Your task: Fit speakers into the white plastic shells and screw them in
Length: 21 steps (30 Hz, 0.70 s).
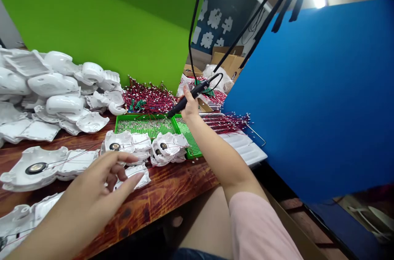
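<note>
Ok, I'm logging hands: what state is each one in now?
Left hand: open, loosely curled, nothing visibly held.
Right hand: closed around a black corded tool.

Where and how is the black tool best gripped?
Likely mid-barrel, from the near right side, where the right hand wraps it: the black tool is slim and long, tilted tip-down toward the green trays, with a cable looping off its upper end, so the middle leaves both ends free.
</note>
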Each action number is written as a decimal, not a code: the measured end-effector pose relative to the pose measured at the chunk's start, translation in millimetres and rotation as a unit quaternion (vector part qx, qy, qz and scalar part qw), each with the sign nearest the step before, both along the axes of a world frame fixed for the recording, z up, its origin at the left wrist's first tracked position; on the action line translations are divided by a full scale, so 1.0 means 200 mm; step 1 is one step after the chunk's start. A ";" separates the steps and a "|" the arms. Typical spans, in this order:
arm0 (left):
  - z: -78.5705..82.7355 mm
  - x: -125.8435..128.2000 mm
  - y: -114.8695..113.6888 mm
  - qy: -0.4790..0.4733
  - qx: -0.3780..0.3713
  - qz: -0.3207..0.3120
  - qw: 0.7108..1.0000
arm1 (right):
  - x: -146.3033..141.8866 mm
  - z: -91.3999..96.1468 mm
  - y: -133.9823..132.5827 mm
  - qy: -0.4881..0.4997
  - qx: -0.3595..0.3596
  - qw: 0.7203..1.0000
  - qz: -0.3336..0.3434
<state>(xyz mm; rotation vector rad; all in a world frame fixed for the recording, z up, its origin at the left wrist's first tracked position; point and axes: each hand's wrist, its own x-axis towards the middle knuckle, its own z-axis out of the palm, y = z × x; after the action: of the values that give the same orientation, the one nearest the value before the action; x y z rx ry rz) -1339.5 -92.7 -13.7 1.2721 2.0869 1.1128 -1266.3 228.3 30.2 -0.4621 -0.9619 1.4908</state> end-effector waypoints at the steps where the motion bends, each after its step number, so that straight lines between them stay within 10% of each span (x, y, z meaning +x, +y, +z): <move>1: 0.06 -0.02 0.06 0.030 -0.033 -0.008 0.999 | 0.00 0.01 -0.01 0.010 -0.006 1.000 0.004; 5: 0.22 -0.15 0.40 0.164 -0.044 -0.011 0.985 | -0.01 0.04 -0.05 0.049 -0.026 0.998 0.021; 11: 0.17 -0.32 0.89 0.158 -0.047 -0.020 0.986 | -0.02 0.11 -0.08 0.096 -0.049 0.994 0.022; 21: 0.15 -0.31 1.09 0.038 -0.051 -0.082 0.995 | -0.02 0.14 -0.06 0.128 -0.057 0.990 0.026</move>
<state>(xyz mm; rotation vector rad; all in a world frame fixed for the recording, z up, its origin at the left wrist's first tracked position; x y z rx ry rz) -1401.9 124.9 15.8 1.4272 2.0239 0.8891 -1269.4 215.3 58.2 -0.3186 -0.6946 1.6135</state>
